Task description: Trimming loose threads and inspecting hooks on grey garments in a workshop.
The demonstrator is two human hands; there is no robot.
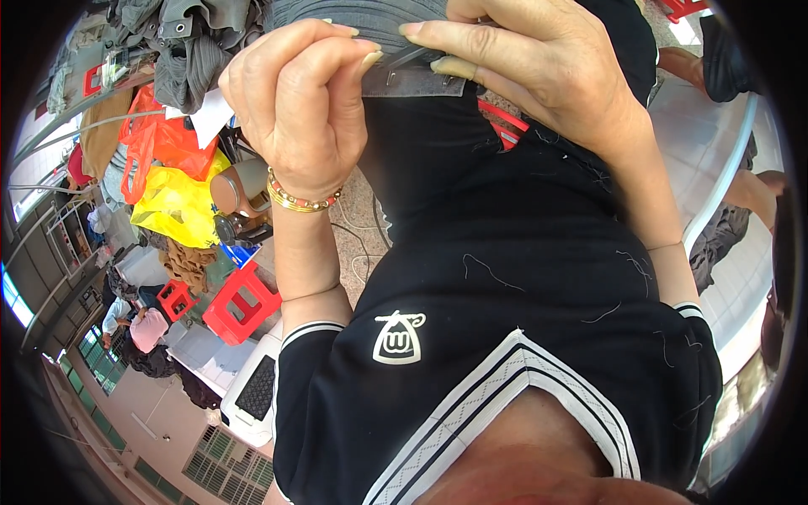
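Currently both hands pinch the grey fabric waistband (379,34) at chest height: left hand (303,101) in a closed grip on its edge, right hand (539,67) fingers pressing beside. Metal hooks (396,77) could snag fingertips; thin purchase may slip.

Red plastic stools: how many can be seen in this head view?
2. A larger red stool stands left of the person's forearm, and a smaller red stool sits just left of it. Other red shapes near the top edge are too cut off to tell.

shirt (505,278): black, white-trimmed collar and sleeve cuffs, white chest emblem | bracelet (300,199): gold, beaded
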